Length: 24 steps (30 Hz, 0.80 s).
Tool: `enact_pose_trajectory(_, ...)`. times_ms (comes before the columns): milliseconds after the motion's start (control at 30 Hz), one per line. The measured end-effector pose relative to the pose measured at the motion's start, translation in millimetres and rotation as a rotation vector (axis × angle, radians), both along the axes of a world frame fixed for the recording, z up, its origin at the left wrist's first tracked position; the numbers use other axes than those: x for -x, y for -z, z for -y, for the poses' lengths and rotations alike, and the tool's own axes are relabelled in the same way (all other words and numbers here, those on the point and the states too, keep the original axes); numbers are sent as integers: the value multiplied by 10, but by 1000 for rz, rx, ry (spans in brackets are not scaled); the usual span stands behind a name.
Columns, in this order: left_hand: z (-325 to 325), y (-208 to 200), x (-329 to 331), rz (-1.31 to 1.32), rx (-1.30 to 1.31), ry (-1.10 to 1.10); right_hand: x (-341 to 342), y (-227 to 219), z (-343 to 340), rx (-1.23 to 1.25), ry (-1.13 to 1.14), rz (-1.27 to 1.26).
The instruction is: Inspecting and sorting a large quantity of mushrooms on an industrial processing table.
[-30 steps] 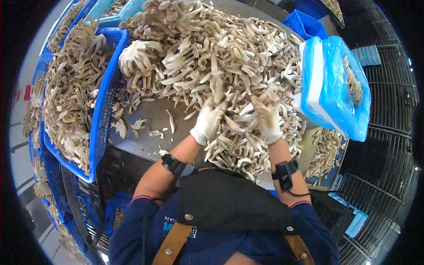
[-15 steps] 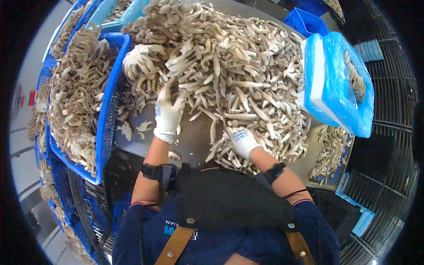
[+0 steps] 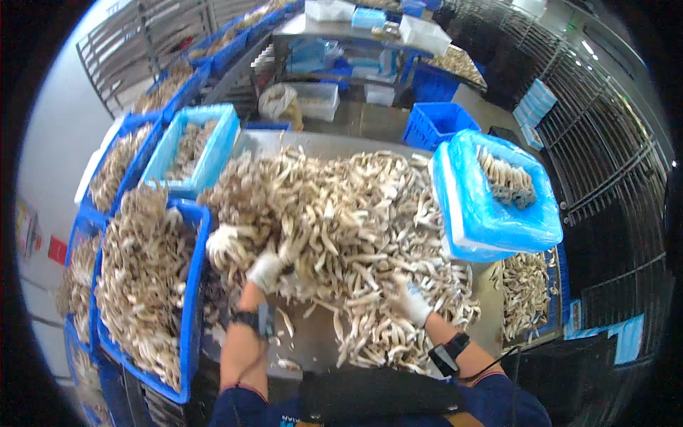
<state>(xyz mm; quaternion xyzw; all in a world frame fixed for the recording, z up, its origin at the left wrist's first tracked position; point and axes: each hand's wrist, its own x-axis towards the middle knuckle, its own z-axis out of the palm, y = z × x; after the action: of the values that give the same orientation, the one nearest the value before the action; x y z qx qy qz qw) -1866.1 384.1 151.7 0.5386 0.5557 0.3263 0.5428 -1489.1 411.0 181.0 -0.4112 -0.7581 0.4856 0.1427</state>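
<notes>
Blue crate: its bottom I cannot see
Left hand: fingers blurred, its grip I cannot tell
Mushroom pile: on the table, both hands at it
Right hand: apart from left, fingertips unclear, grip unknown to me

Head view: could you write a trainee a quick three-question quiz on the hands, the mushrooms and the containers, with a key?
1. Multiple choice: on which side of the big mushroom pile does the box wrapped in blue plastic stand? (a) left (b) right (c) near side, between the forearms
2. True or false: the right hand is bare.
3. Short answer: which hand is nearer the large blue crate heaped with mushrooms?

Key: 1. b. 2. False; it wears a whitish glove. 3. The left hand.
</notes>
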Motion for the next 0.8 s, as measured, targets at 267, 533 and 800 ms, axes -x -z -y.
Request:
enact_pose_trajectory(267,459,-256,-1586,850,143,-278,744,11,34,419,99,-1)
enact_pose_trajectory(533,379,-508,-1709,849,-94,-147,158,-278,104,817,375,-717)
enact_pose_trajectory(800,347,-358,-2088,871,-25,-236,-89,241,135,419,319,-706)
